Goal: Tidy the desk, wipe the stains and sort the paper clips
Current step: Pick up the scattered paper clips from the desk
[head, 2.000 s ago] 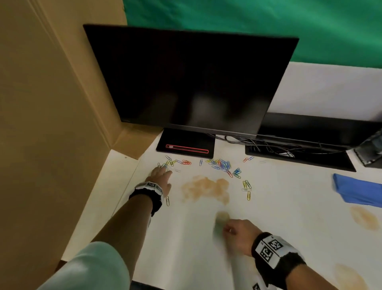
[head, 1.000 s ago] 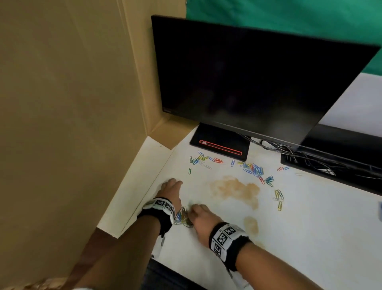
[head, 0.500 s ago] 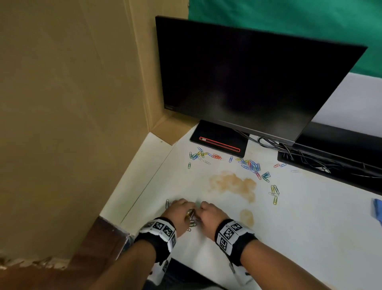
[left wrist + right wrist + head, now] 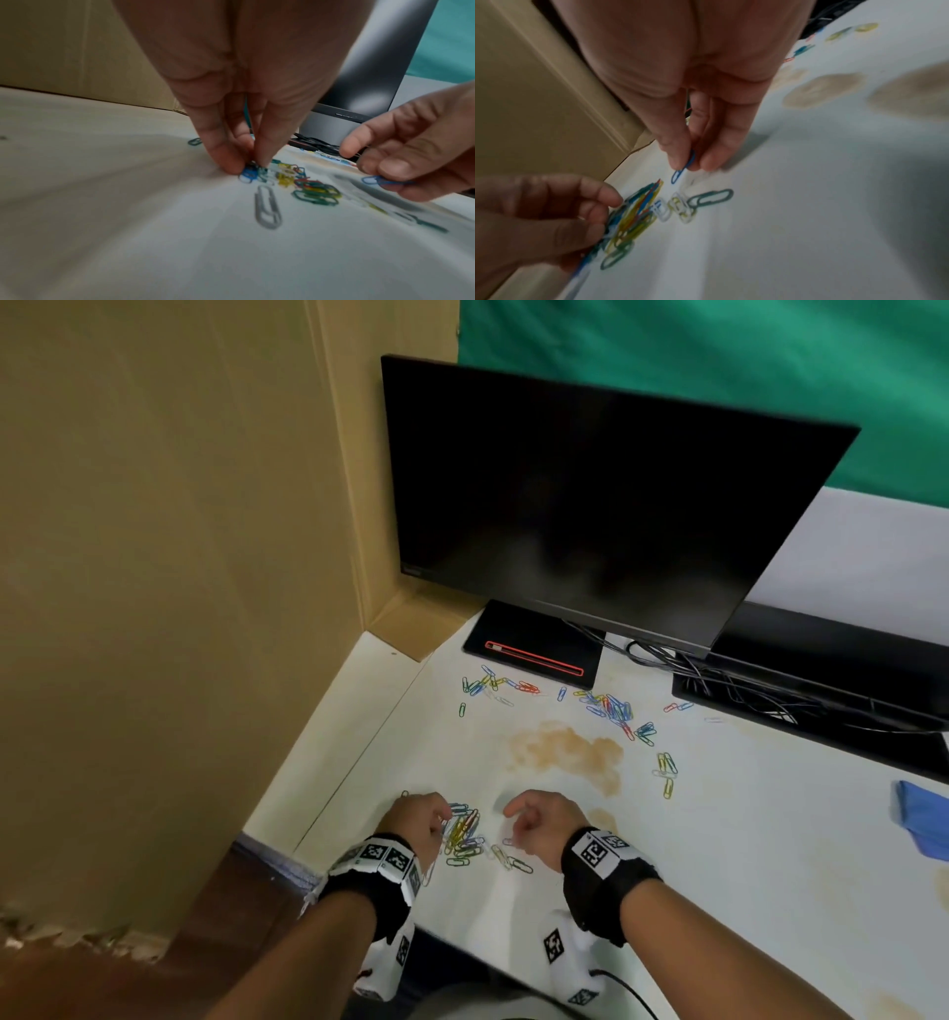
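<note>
- Nearest the worktop's front edge, the left hand (image 4: 417,819) sat at the left side of a small heap of coloured wire paper clips (image 4: 463,832); its fingers (image 4: 226,160) were drawn together and pinched a blue paper clip (image 4: 248,174) down against the white worktop (image 4: 719,865).
- Just beside the heap, a large silver paper clip (image 4: 267,209) lay loose and flat.
- To the right of the heap, the right hand (image 4: 545,819) had its thumb and fingers (image 4: 677,156) closed on a second blue paper clip (image 4: 683,168), whose free end pointed down at the worktop; I could not tell whether it touched.
- Near that hand lay a dark green paper clip (image 4: 711,198) and a couple of pale ones, apart from the heap.
- Both wrists wore black bands with white printed markers.
- Farther back, a brown irregular stain (image 4: 565,752) spread over the middle of the worktop, with a smaller one just behind the right wrist.
- Beyond the stain, a loose row of scattered coloured paper clips (image 4: 611,708) ran in front of the flat black monitor base (image 4: 534,644).
- At the right edge lay a folded blue cloth (image 4: 924,819), well apart from both hands.
- At the back stood a wide black monitor (image 4: 590,505) with dark cables (image 4: 683,660) beside its base, and a tan cardboard wall (image 4: 179,531) closed the left side.
</note>
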